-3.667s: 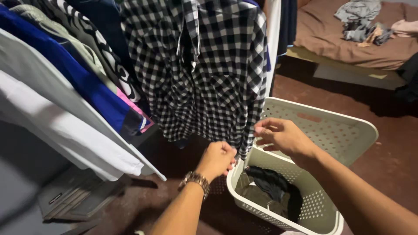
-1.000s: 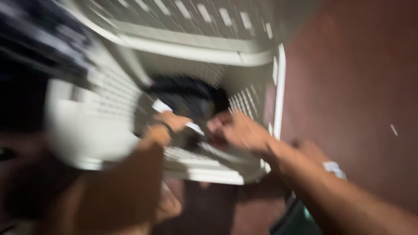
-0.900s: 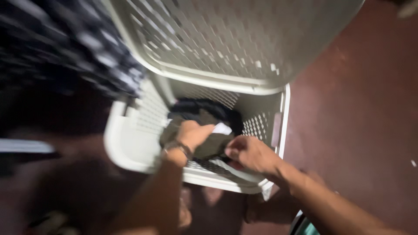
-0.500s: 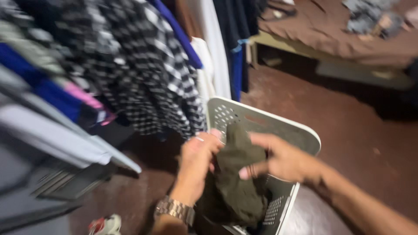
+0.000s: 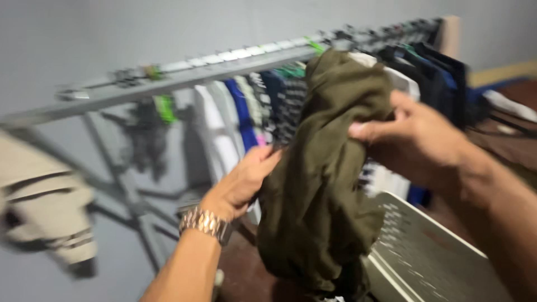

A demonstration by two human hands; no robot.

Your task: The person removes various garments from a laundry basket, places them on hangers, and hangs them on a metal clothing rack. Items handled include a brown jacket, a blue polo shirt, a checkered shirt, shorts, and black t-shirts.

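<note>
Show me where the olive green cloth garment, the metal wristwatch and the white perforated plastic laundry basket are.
Olive green cloth garment [image 5: 324,184], head view, middle of the hanging fabric.
Metal wristwatch [image 5: 205,222], head view, band on the left wrist.
White perforated plastic laundry basket [image 5: 425,251], head view, its perforated wall.

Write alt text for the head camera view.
Two bare hands lift an olive-green garment before a crowded clothes rail. The right hand grips it near the top; the left hand, with a metal wristwatch, holds its side. A white perforated laundry basket sits below.
</note>
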